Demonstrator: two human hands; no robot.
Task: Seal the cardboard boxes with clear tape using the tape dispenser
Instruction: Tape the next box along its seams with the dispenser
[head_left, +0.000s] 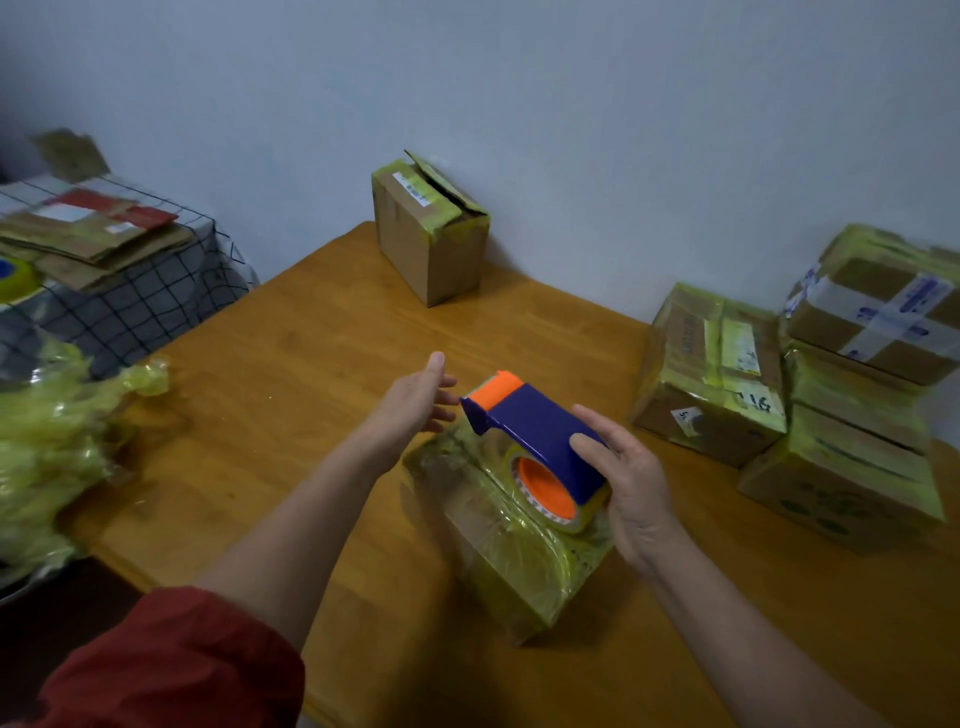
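A small cardboard box (511, 561) wrapped in yellowish clear tape sits on the wooden table (291, 395) in front of me. My right hand (631, 480) grips a blue and orange tape dispenser (540, 431) with a roll of clear tape, holding it just over the box's top. My left hand (418, 400) hovers with straight fingers at the box's far left corner, beside the dispenser's orange nose, holding nothing. Another box (431, 234) with a raised flap stands at the table's far edge near the wall.
Several taped boxes (810, 384) are stacked at the right of the table. A heap of crumpled yellowish tape (47, 447) lies at the left edge. Flattened cardboard (88, 234) rests on a checked cloth at the far left.
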